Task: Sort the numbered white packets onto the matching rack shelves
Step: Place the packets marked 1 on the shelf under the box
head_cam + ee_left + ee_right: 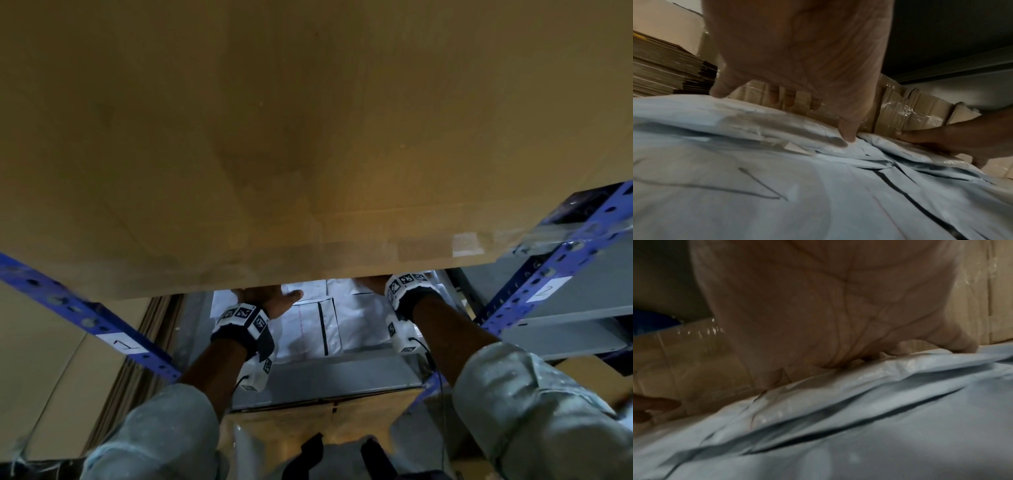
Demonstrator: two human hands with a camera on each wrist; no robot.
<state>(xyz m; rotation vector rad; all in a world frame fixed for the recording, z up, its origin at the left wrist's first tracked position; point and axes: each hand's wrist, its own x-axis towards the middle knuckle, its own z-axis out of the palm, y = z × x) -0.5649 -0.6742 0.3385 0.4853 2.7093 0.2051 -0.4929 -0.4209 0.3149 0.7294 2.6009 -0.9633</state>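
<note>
I'm looking down under a big cardboard sheet that fills most of the head view, and both hands are in on the pile of white packets lying on the grey shelf below it. The packets are glossy white plastic mailers, crinkled and overlapping, one with a black stripe along its edge and one with a dark hand-drawn mark I can't read as a number. My left hand is spread, palm down, fingers reaching toward the back edge of the shelf, thumb tip pressing on a packet; it grips nothing. My right hand sits on the packets nearer the shelf's right edge, fingers stretched flat against the top packet as far as I can make out; the wrist view is blurred. Behind the pile, along the back edge, stands taped corrugated cardboard. Blue perforated rack uprights frame the shelf, with a paper label "1" on the left and "2" on the right. Flattened cartons are stacked off to the left.
</note>
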